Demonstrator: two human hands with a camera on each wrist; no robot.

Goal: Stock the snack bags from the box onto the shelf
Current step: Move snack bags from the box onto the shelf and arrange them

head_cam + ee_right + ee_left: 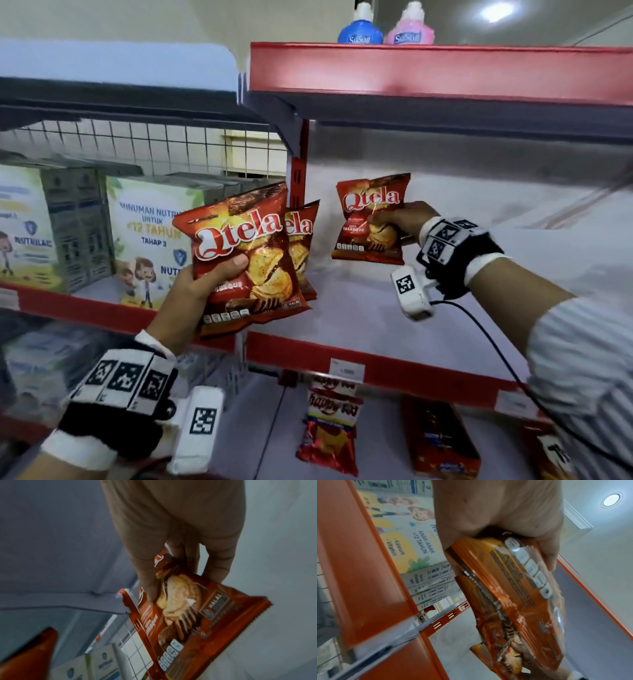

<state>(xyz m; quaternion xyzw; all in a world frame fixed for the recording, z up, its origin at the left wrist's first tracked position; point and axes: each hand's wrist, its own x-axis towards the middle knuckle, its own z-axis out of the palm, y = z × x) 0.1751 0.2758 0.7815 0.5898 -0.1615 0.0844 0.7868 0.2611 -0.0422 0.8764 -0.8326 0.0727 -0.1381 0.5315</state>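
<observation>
My left hand grips a red Qtela snack bag upright, thumb across its front. A second Qtela bag sits right behind it in the same grip. The left wrist view shows both bags stacked under the left hand. My right hand pinches a third Qtela bag by its right side, in the air above the white shelf board. In the right wrist view the right hand has its thumb on the front of that bag. The box is out of view.
Milk-drink cartons fill the left bay, past the red upright. A blue bottle and a pink bottle stand on the top shelf. Below lie other snack bags and a red carton.
</observation>
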